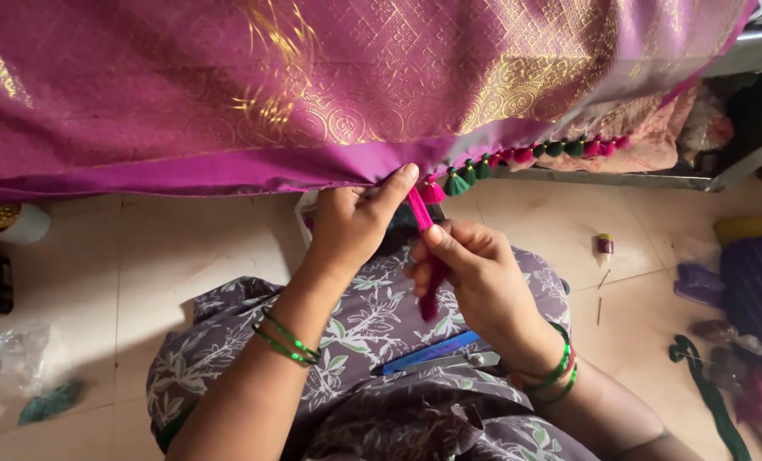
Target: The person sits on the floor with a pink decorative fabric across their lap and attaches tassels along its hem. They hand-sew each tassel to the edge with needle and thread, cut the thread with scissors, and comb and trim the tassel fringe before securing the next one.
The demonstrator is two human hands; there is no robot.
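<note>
Purple-and-gold silk cloth (313,85) hangs overhead; its hem's left stretch looks bare. Left hand (351,224) pinches the hem, right hand (475,277) grips pink thread strands (421,213). Rightward, finished pink and green tassels (517,158) line the edge.

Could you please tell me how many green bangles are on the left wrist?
2: one thin green bangle nearer the left hand, the other just behind it; more may be hidden.

A blue-handled scissors (436,354) lies on the lap; a small spool (604,244) stands on the floor.
</note>
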